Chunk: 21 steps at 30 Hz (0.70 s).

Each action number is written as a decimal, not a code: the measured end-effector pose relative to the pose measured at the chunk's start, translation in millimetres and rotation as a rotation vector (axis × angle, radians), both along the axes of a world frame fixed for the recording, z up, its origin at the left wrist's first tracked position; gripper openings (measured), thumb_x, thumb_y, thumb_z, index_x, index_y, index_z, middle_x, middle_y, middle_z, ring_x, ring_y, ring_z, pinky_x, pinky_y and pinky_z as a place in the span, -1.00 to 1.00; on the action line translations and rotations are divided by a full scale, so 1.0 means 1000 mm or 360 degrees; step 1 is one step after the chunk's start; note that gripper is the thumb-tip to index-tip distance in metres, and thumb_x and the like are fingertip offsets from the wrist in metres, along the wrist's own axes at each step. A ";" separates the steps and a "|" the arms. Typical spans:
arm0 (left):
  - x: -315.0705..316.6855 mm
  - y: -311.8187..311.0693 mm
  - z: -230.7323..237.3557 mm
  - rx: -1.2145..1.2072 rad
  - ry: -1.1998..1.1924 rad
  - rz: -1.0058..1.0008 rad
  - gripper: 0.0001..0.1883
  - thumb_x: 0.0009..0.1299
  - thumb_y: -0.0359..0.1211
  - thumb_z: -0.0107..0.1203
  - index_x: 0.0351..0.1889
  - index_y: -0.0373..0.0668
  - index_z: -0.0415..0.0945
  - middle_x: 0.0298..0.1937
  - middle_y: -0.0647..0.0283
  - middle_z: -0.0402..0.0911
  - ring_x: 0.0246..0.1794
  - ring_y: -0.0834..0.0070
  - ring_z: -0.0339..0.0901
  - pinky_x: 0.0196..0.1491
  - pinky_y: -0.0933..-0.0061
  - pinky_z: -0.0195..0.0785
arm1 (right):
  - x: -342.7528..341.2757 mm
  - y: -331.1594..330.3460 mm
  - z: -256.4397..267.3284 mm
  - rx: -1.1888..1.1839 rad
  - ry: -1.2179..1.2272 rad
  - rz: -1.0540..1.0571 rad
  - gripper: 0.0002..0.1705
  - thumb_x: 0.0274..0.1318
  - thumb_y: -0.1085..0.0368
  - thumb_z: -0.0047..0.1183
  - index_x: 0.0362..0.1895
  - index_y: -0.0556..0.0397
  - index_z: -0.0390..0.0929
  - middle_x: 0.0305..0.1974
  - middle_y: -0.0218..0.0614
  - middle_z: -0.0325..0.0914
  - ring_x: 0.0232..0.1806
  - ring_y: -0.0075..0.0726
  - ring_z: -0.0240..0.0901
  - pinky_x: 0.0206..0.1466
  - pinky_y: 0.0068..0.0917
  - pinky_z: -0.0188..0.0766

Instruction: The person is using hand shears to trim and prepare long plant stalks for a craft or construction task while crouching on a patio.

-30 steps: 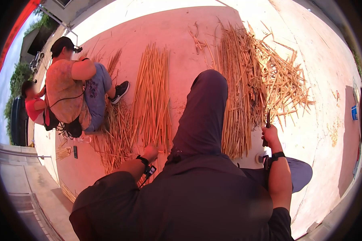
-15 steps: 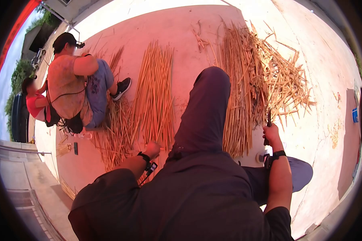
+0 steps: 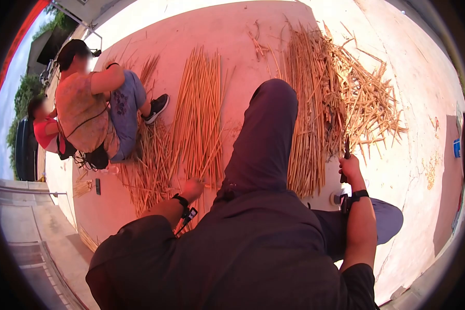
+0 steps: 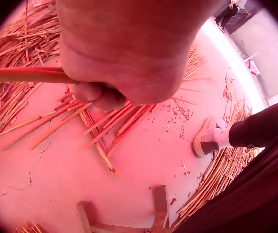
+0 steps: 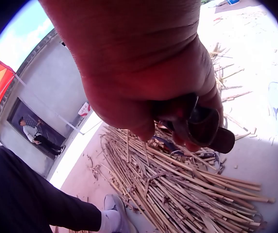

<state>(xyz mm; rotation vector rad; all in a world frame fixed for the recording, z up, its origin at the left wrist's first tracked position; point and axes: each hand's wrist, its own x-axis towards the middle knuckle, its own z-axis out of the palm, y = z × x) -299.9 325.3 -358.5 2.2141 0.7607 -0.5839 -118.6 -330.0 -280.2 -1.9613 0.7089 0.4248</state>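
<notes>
In the head view my left hand is at the near end of a row of straight, dry stalks. Its fingers curl round a stalk, which juts out leftward in the left wrist view. Cut ends of other stalks show below the fist. My right hand, by my right knee, grips dark-handled shears, their two handle ends poking out of the fist. The shears' narrow front points away from me, toward a heap of dry stalks and leaf scraps. The palm hides most of the handles.
A second row of stalks lies right of my raised knee. On the left a seated person works beside another stalk pile. A phone-like dark slab lies on the ground. A brown frame stands low in the left wrist view.
My left hand has shifted slightly forward, and a thin stalk now slants by the right edge of the middle row. The right hand keeps its grip on the shears. The seated person's head has moved left.
</notes>
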 end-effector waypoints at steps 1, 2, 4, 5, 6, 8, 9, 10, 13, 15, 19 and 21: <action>-0.002 -0.003 -0.004 0.0110 -0.0091 -0.0067 -0.95 0.46 -0.41 0.04 -0.23 -0.14 0.40 -0.60 0.31 0.32 -0.75 0.39 0.31 -0.70 0.33 0.14 | -0.002 0.000 0.001 0.0005 -0.0004 -0.0007 -0.82 0.22 0.31 0.15 -0.25 0.18 0.48 -0.48 -0.26 0.51 -0.57 -0.31 0.49 -0.57 -0.34 0.52; -0.001 -0.001 -0.010 0.0107 -0.0086 -0.0066 -0.95 0.46 -0.41 0.04 -0.23 -0.14 0.40 -0.60 0.31 0.32 -0.75 0.39 0.31 -0.70 0.33 0.14 | -0.003 0.000 0.001 0.0002 0.0001 -0.0006 -0.82 0.22 0.31 0.15 -0.25 0.18 0.48 -0.48 -0.26 0.51 -0.57 -0.31 0.49 -0.57 -0.34 0.52; -0.001 0.011 -0.035 -0.0273 -0.0025 0.0217 -0.94 0.46 -0.41 0.01 -0.24 -0.14 0.36 -0.59 0.27 0.33 -0.77 0.35 0.32 -0.73 0.32 0.13 | -0.003 -0.001 0.001 0.0021 0.0005 0.0003 -0.79 0.22 0.30 0.16 -0.25 0.20 0.48 -0.48 -0.26 0.51 -0.57 -0.31 0.49 -0.56 -0.34 0.53; -0.004 0.008 -0.033 -0.0273 -0.0022 0.0220 -0.94 0.46 -0.41 0.01 -0.24 -0.14 0.36 -0.59 0.27 0.33 -0.77 0.35 0.32 -0.73 0.32 0.13 | -0.003 -0.001 0.000 0.0021 0.0008 0.0006 -0.79 0.22 0.30 0.16 -0.25 0.20 0.48 -0.48 -0.26 0.51 -0.57 -0.31 0.49 -0.56 -0.34 0.53; 0.003 -0.014 0.004 -0.0267 0.0018 0.0448 -0.94 0.47 -0.42 -0.01 -0.24 -0.15 0.34 -0.59 0.24 0.33 -0.78 0.34 0.32 -0.74 0.30 0.13 | -0.003 -0.002 -0.002 0.0020 0.0003 0.0002 -0.79 0.22 0.29 0.16 -0.24 0.20 0.48 -0.48 -0.26 0.51 -0.57 -0.31 0.49 -0.56 -0.34 0.53; 0.005 -0.035 0.038 -0.0258 0.0067 0.0675 -0.94 0.47 -0.43 -0.03 -0.24 -0.16 0.32 -0.58 0.22 0.32 -0.78 0.33 0.32 -0.75 0.28 0.12 | -0.003 -0.002 -0.003 0.0018 0.0006 -0.0003 -0.78 0.23 0.29 0.16 -0.23 0.21 0.48 -0.47 -0.26 0.52 -0.57 -0.31 0.49 -0.56 -0.34 0.53; 0.000 -0.037 0.041 -0.0279 0.0073 0.0634 -0.95 0.46 -0.44 -0.04 -0.22 -0.17 0.31 -0.58 0.20 0.33 -0.77 0.34 0.32 -0.76 0.28 0.11 | -0.002 -0.001 -0.002 0.0008 0.0014 -0.0006 -0.78 0.23 0.30 0.16 -0.22 0.21 0.48 -0.46 -0.25 0.52 -0.56 -0.31 0.49 -0.55 -0.34 0.53; -0.006 -0.040 0.043 -0.0299 0.0089 0.0593 -0.95 0.46 -0.45 -0.05 -0.21 -0.19 0.30 -0.58 0.19 0.33 -0.77 0.34 0.32 -0.76 0.28 0.11 | -0.003 -0.001 -0.001 -0.0004 0.0032 -0.0011 -0.78 0.23 0.30 0.16 -0.21 0.21 0.48 -0.45 -0.25 0.52 -0.56 -0.30 0.48 -0.55 -0.34 0.53; -0.013 -0.049 0.056 -0.0269 0.0216 0.0566 -0.93 0.46 -0.46 -0.05 -0.15 -0.22 0.33 -0.57 0.19 0.34 -0.76 0.35 0.32 -0.75 0.27 0.12 | -0.002 -0.001 -0.003 0.0022 0.0052 -0.0025 -0.77 0.24 0.30 0.16 -0.19 0.21 0.47 -0.44 -0.24 0.52 -0.55 -0.30 0.47 -0.54 -0.34 0.53; -0.017 -0.059 0.069 -0.0268 0.0241 0.0542 -0.92 0.47 -0.42 -0.04 -0.17 -0.22 0.34 -0.57 0.19 0.39 -0.74 0.36 0.38 -0.72 0.27 0.20 | -0.002 -0.002 -0.004 0.0029 0.0062 -0.0026 -0.77 0.24 0.30 0.17 -0.18 0.21 0.47 -0.44 -0.24 0.51 -0.55 -0.31 0.47 -0.54 -0.34 0.53; -0.022 -0.059 0.066 -0.0270 0.0262 0.0321 -0.86 0.49 -0.34 -0.02 -0.18 -0.24 0.41 -0.53 0.15 0.52 -0.68 0.33 0.52 -0.63 0.26 0.37 | -0.001 -0.001 -0.003 0.0033 0.0076 -0.0030 -0.76 0.24 0.30 0.18 -0.17 0.21 0.46 -0.44 -0.25 0.51 -0.55 -0.31 0.47 -0.54 -0.34 0.52; -0.017 -0.064 0.068 -0.0187 0.0195 0.0210 -0.86 0.46 -0.36 0.00 -0.19 -0.25 0.45 -0.54 0.14 0.52 -0.66 0.33 0.52 -0.61 0.25 0.37 | -0.001 0.000 -0.003 0.0033 0.0074 -0.0033 -0.76 0.24 0.30 0.18 -0.17 0.20 0.47 -0.44 -0.25 0.51 -0.55 -0.31 0.47 -0.54 -0.34 0.52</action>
